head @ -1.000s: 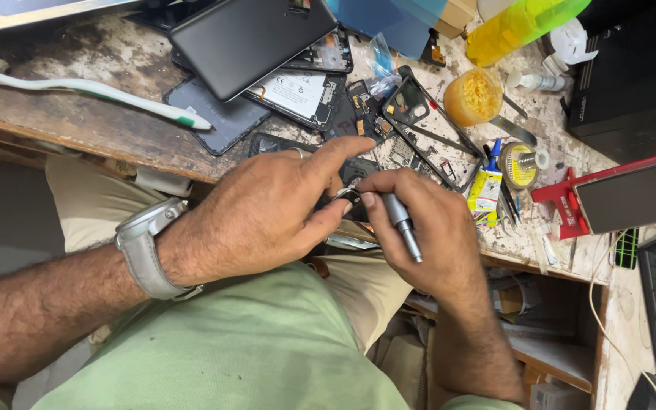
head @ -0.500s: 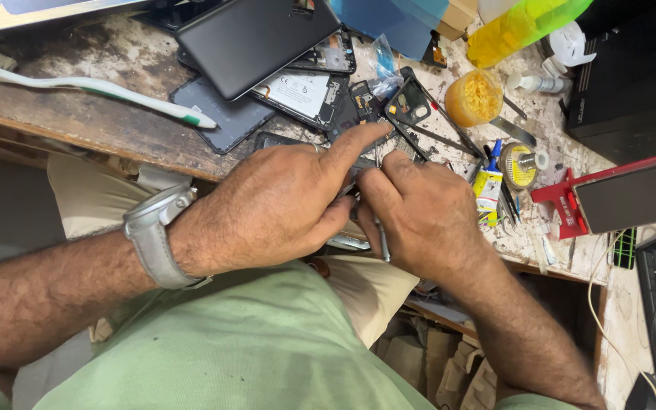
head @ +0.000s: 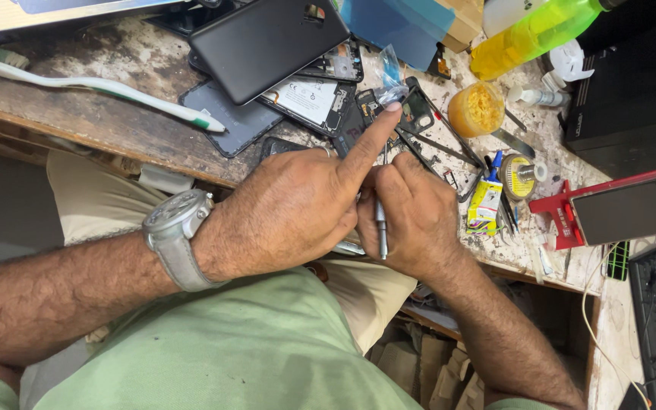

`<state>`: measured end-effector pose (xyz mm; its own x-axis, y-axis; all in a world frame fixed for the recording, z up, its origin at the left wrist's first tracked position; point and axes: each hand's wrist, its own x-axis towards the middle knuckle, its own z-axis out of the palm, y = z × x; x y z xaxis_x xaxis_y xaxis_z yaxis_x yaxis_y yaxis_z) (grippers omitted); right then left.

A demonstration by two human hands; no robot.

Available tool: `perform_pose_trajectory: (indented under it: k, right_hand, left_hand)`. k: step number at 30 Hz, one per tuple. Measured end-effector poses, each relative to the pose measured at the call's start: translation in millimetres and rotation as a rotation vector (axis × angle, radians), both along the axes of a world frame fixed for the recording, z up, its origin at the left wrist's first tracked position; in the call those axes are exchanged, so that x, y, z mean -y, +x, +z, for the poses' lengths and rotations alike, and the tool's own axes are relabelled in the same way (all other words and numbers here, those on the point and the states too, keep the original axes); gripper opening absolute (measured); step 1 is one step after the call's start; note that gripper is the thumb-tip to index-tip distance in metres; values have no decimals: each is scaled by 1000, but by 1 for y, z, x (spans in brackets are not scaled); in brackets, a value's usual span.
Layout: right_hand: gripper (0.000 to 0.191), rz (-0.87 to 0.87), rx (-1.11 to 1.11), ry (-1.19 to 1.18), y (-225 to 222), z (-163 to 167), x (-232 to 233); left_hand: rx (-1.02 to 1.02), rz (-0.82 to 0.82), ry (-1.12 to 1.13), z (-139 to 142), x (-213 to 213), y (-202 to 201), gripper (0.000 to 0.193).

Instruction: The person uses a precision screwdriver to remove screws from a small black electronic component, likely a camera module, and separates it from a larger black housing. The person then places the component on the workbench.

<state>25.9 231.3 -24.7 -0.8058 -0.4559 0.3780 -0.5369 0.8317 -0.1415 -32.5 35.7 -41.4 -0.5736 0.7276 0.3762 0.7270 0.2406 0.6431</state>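
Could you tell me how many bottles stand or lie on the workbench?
2. A large yellow-green plastic bottle lies at the top right corner; a small clear dropper bottle lies just below it, beside the round tub of yellow paste. Clutter may hide others.

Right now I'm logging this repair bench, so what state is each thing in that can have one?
left hand: index finger stretched out, tip on the phone parts
right hand: closed around the metal tool
metal tool: gripped, held upright
opened phone: back off, insides exposed
black phone cover: lying loose across the other parts
yellow jar: lid off
yellow-green bottle: lying on its side
toothbrush: lying flat
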Motion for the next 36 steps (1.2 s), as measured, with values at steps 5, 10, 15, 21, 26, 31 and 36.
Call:
perform_pose_trajectory:
  k: [5,10,15,21,26,31,36]
  right_hand:
    - [23,-32,-3,24,4,0,1]
    - [17,-61,38,-104,7,5,0]
    - [11,-161,182,-300,10,17,-2]
    - [32,-206,213,-1107,25,-6,3]
    - [26,-163,-41,-1420,35,-40,2]
    - [16,-244,-114,-1239,47,-43,8]
    - [15,-254,-57,-1113,50,-38,18]
  left_hand:
    - [-41,-19,29,-3,-2,0,92]
    - [43,-4,-60,3,-1,-2,92]
    - [324,-36,119,9,6,-6,73]
    - [645,0,299,5,8,-7,23]
    - [733,71,323,1,8,-3,19]
    - [634,67,351,1,6,-1,15]
    - [585,71,345,2,5,2,16]
